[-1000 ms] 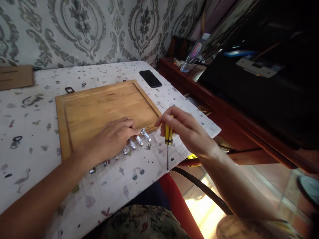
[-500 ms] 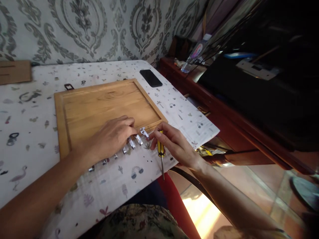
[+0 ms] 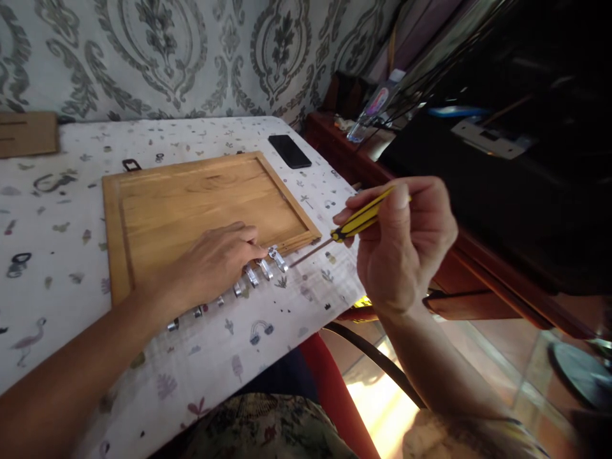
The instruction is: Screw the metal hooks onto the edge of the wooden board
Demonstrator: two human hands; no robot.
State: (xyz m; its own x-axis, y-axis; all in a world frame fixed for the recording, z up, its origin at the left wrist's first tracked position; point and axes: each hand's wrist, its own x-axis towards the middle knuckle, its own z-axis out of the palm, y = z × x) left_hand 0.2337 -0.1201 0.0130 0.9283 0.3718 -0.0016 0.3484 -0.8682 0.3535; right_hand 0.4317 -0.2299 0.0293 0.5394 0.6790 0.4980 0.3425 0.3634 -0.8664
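Screwdriver (image 3: 352, 225): swung from near-vertical; long axis slants, tip lower-left
Right hand (image 3: 406, 248): gripping it
Left hand (image 3: 220, 258): on panel (image 3: 201, 204), grip unclear

A framed wooden board (image 3: 215, 197), honey-colored and visibly grained, lies flat on a tabletop (image 3: 71, 255), its center panel recessed within a raised rim. Curved, silvery metal clips (image 3: 253, 275) line its near edge in a row, jutting out past the wood; several are partly hidden. A screwdriver (image 3: 363, 220) with a yellow-and-black handle is held raised to the right, tilted, its slim shaft slanting down and leftward so that the tip appears just beside the rightmost clip.
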